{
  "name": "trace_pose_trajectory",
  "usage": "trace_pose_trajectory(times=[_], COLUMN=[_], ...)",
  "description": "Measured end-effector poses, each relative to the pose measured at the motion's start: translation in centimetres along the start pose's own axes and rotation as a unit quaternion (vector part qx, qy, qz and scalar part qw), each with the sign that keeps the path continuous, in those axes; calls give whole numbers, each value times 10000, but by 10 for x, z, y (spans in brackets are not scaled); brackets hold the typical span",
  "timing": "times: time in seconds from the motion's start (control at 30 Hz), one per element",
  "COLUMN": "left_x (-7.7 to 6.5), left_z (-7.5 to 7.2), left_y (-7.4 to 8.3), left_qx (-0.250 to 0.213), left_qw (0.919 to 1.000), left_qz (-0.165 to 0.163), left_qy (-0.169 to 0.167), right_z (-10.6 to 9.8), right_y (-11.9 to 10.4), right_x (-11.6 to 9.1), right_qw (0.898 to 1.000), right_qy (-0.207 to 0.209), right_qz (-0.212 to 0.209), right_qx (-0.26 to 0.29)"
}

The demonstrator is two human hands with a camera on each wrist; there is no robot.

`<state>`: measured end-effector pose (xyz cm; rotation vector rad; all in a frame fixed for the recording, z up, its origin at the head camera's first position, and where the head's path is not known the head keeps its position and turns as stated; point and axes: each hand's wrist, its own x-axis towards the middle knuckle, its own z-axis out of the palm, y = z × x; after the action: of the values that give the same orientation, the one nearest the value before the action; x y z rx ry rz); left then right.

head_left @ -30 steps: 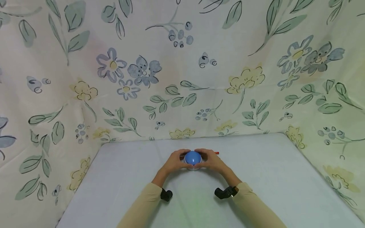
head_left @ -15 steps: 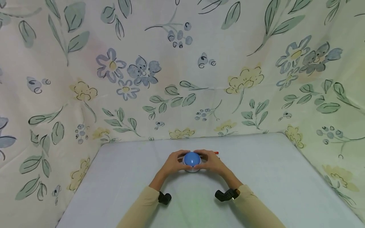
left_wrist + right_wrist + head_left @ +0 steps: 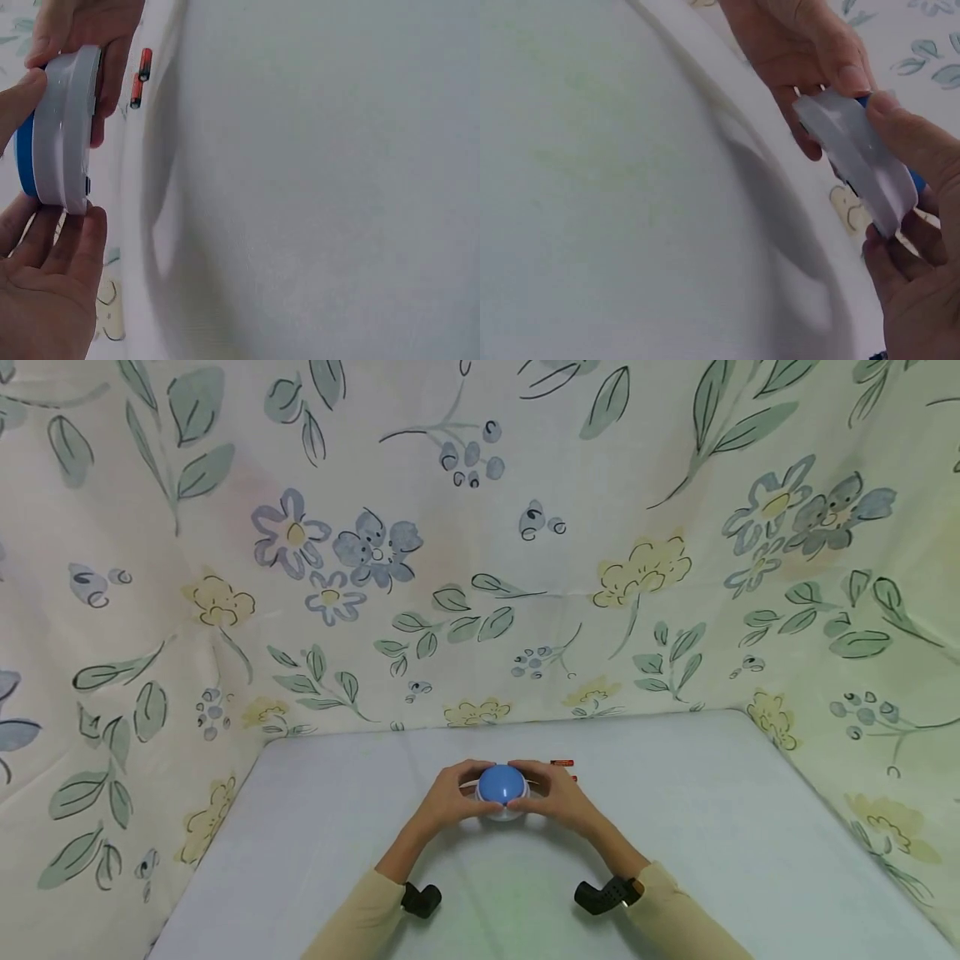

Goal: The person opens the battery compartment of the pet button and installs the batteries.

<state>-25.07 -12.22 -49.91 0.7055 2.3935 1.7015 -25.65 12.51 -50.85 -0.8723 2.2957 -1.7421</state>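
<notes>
Between both hands is a round white device with a blue dome top (image 3: pixel 502 783). Its white side wall (image 3: pixel 61 131) shows edge-on in the left wrist view, dome facing away from the tabletop, and it appears raised off the table. On one side my left hand (image 3: pixel 450 795) grips it, thumb on the near rim and fingertips at the lower edge. From the opposite side my right hand (image 3: pixel 557 795) grips it the same way, its thumb (image 3: pixel 915 139) beside the dome. Both thumbs nearly meet at the front. Most of the underside is hidden.
Two red-and-black batteries (image 3: pixel 145 64) lie on the white table (image 3: pixel 337 827) just beyond my right hand. Floral cloth (image 3: pixel 480 543) hangs behind the table and along its sides. A black camera is strapped to each wrist.
Both hands and the device have shifted slightly towards me and a little left. More of the batteries shows past my right hand. The grip looks the same.
</notes>
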Motion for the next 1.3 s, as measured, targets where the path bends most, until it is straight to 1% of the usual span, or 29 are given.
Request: trace_pose_trajectory(times=[0.07, 0.23, 0.37, 0.47, 0.63, 0.77, 0.93, 1.1, 1.3], left_x=[-2, -6, -10, -13, -16, -18, -18, -17, -18], left_z=[1, 5, 7, 9, 11, 13, 14, 12, 10], left_y=[4, 17, 29, 34, 35, 35, 38, 41, 42], left_qx=[93, 522, 787, 841, 541, 375, 527, 760, 981], left_qw=[10000, 9986, 9969, 9965, 9985, 9993, 9986, 9969, 9950], left_qz=[6, -5, 33, 21, 30, 12, -43, -1, 64], left_qy=[-17, -41, -9, 8, 5, 2, -72, -209, -173], right_z=[1, 5, 6, 5, 1, 0, 2, 7, 10], right_y=[0, 1, -3, -4, -3, -3, -2, -3, -4], right_x=[-3, -9, -13, -17, -25, -30, -31, -30, -29], right_qw=[9998, 9983, 9978, 9978, 9977, 9977, 9970, 9955, 9941], right_qy=[64, 250, 295, 204, 39, 50, 206, 310, 307], right_qz=[-147, -497, -543, -585, -682, -679, -717, -807, -898], right_qx=[81, 192, 221, 234, 41, 32, 219, 390, 518])
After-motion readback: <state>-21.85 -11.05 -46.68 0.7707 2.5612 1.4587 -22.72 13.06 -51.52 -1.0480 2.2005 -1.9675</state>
